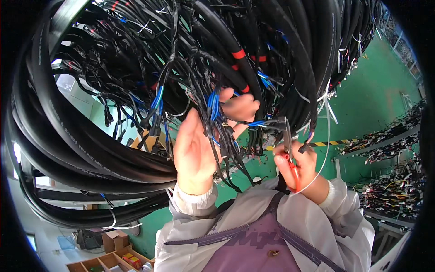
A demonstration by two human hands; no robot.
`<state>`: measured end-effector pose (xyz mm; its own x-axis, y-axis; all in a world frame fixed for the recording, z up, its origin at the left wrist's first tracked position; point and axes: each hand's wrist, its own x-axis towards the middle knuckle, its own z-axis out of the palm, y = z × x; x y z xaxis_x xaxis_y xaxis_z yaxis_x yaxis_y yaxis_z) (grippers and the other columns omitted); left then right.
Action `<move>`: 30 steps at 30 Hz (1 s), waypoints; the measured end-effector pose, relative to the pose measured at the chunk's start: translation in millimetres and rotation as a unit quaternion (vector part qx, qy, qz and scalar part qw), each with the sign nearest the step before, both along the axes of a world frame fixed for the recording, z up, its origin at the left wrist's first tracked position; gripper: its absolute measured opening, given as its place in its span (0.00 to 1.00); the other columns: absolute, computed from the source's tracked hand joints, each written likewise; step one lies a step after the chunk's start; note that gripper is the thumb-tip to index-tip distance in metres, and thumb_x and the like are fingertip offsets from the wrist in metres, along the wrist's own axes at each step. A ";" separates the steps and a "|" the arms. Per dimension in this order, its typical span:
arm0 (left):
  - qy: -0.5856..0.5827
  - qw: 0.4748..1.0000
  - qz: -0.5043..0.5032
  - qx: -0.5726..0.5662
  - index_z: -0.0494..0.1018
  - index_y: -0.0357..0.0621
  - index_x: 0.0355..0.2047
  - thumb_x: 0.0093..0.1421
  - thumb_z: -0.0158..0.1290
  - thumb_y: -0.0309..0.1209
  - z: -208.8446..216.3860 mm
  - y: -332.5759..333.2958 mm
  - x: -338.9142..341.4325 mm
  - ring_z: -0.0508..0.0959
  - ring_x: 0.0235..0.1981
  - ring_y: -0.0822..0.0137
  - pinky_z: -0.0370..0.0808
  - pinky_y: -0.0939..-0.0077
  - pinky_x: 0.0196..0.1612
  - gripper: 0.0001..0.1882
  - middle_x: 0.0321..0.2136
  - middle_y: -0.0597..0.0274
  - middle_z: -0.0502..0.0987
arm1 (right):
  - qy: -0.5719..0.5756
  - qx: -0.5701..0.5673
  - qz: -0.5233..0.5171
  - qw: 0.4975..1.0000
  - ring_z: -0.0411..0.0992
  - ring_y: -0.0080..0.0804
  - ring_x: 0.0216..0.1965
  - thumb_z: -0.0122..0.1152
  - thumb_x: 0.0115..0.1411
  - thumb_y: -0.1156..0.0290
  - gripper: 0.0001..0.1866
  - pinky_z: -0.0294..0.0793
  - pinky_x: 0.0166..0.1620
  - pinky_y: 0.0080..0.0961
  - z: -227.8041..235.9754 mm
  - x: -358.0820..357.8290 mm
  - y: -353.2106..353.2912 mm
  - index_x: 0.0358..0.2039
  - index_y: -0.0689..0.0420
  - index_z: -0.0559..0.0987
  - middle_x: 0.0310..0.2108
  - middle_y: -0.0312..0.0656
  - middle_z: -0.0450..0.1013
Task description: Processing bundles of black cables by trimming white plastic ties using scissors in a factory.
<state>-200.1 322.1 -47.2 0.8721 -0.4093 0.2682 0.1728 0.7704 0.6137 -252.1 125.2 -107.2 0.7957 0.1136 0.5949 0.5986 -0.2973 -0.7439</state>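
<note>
My left hand (197, 147) reaches up into the hanging black cables, its fingers curled around thin blue wires (256, 123). Those wires run to the right into a small black connector or sleeve (275, 122). A blue wire bundle (213, 105) hangs in front of the same hand and partly hides it. In my right hand (307, 165) is a red-handled hand tool (287, 140) with slim metal jaws, probably pliers. Its tip points up and touches or nearly touches the black piece; I cannot tell which. A short black-ended lead (304, 148) hangs beside my right fingers.
Thick black cables (90, 149) loop down on the left. A dense harness with red bands (239, 54) hangs overhead. White ties (327, 102) dangle at the right. Racks of wires (389, 186) stand far right. A wooden divided box (108, 260) sits lower left, above the green floor (362, 99).
</note>
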 end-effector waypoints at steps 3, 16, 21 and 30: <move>0.010 1.000 -0.003 0.026 0.54 0.32 0.57 0.63 0.37 0.42 8.9 -3.6 -5.1 0.57 0.59 0.42 0.51 0.54 0.62 0.28 0.57 0.34 0.57 | 0.018 -0.018 0.038 0.999 0.71 0.28 0.16 0.61 0.49 0.77 0.10 0.70 0.23 0.21 0.9 -11.0 -7.7 0.33 0.65 0.74 0.19 0.40 0.73; 0.071 0.997 -0.023 -0.031 0.53 0.32 0.56 0.64 0.37 0.37 19.2 -2.5 -15.9 0.53 0.61 0.42 0.53 0.51 0.62 0.25 0.56 0.36 0.57 | 0.022 -0.019 -0.068 0.997 0.71 0.31 0.20 0.57 0.49 0.84 0.15 0.71 0.26 0.22 -0.6 -19.7 27.2 0.39 0.62 0.71 0.22 0.41 0.71; 0.100 0.991 -0.045 -0.073 0.54 0.31 0.55 0.64 0.37 0.36 22.8 -1.2 -16.0 0.52 0.61 0.40 0.51 0.49 0.62 0.24 0.56 0.36 0.57 | 0.075 -0.059 -0.078 0.992 0.72 0.40 0.33 0.56 0.47 0.84 0.19 0.71 0.34 0.30 -11.4 -20.0 23.3 0.42 0.61 0.69 0.31 0.49 0.69; 0.156 0.971 -0.088 -0.159 0.57 0.29 0.54 0.66 0.34 0.35 23.9 1.8 -14.3 0.53 0.61 0.44 0.43 0.46 0.64 0.22 0.53 0.41 0.63 | 0.060 0.049 0.075 0.994 0.73 0.35 0.33 0.59 0.47 0.82 0.22 0.72 0.37 0.27 -13.0 -29.2 31.0 0.46 0.62 0.69 0.36 0.45 0.72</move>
<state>-214.4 323.9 -23.3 0.8548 -0.4999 0.1393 0.4590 0.8536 0.2464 -281.3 156.2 -120.2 0.8403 0.1822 0.5107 0.5357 -0.1340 -0.8337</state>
